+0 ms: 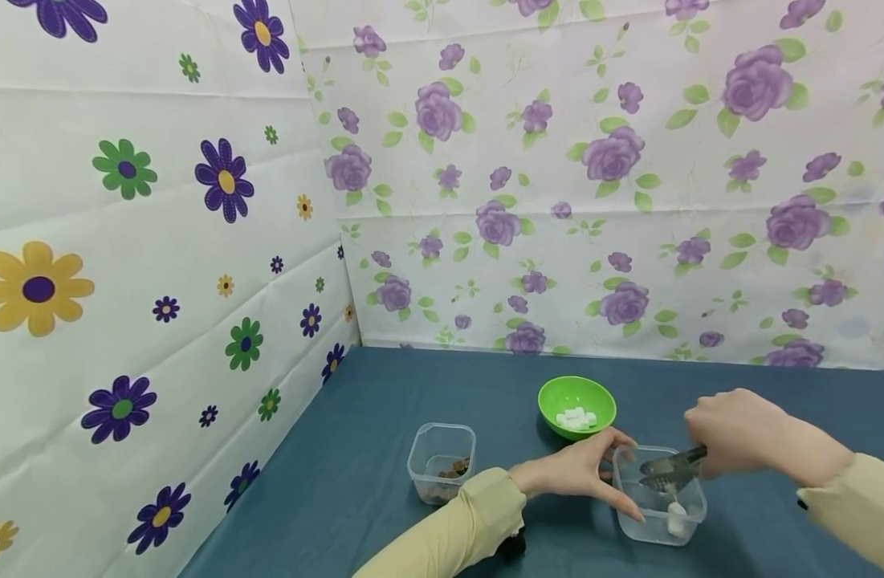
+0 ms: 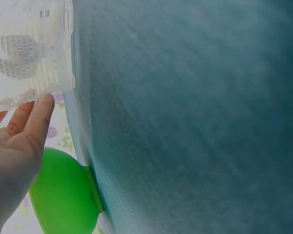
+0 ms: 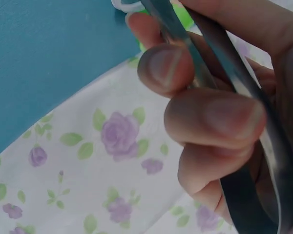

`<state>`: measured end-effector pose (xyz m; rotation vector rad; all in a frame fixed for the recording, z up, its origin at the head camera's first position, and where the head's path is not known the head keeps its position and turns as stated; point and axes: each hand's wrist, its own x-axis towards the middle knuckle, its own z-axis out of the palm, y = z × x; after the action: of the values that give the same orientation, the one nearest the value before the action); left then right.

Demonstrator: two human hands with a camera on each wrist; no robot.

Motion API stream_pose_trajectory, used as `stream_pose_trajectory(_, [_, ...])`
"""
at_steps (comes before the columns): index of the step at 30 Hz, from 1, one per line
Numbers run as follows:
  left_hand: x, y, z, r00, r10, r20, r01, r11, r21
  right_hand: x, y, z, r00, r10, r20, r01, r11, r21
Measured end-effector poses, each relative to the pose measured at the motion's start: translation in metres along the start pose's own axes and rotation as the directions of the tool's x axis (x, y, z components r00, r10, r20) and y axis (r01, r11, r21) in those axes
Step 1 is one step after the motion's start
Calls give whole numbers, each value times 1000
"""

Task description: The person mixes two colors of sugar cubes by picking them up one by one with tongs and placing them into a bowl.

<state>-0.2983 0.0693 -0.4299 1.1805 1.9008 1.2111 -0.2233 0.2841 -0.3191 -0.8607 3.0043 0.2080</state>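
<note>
My right hand [image 1: 738,433] grips metal tongs [image 1: 674,470], its fingers curled round both arms in the right wrist view. The slotted tong ends hang inside a clear plastic container [image 1: 654,534]. In that container a white marshmallow-like piece [image 1: 676,518] sits near the front right corner, below the tong tips. My left hand [image 1: 575,470] rests against the container's left side, thumb along the near side and fingers at the back. Nearly straight fingers [image 2: 39,119] touch its wall in the left wrist view. Behind, a green bowl [image 1: 557,393] holds several similar white pieces.
A second clear container [image 1: 442,433] with brown pieces [image 1: 456,467] stands left of my left forearm. The blue-green tabletop [image 1: 326,498] meets a flowered sheet [image 1: 470,265] at the back and another flowered sheet [image 1: 167,257] on the left.
</note>
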Motion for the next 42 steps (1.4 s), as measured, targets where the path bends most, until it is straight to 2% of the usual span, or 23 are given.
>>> stream_pose_trajectory(5, [0, 0, 0, 1000, 0, -3, 0, 1000, 7, -9, 11, -8, 998, 42, 43, -47, 992, 118])
stream_pose_trajectory(11, [-1, 1, 0, 1000, -6, -3, 6, 1000, -2, -15, 21, -23, 990, 101, 94, -118, 974, 193])
stream_pose_trajectory(15, [-2, 1, -1, 1000, -4, 0, 4, 1000, -14, -15, 28, -33, 990, 116, 77, -129, 972, 195])
stream_pose_trajectory(21, [-2, 0, -1, 1000, -7, -2, 7, 1000, -12, -6, 33, -42, 995, 96, 6, -96, 981, 171])
stream_pose_trajectory(28, [-1, 1, 0, 999, -40, -14, 39, 999, -27, 11, 32, -40, 998, 64, -17, -59, 978, 202])
stream_pose_trajectory(42, [-1, 0, -1, 1000, -24, 2, 25, 998, -56, 37, 35, -22, 995, 89, -41, -75, 963, 260])
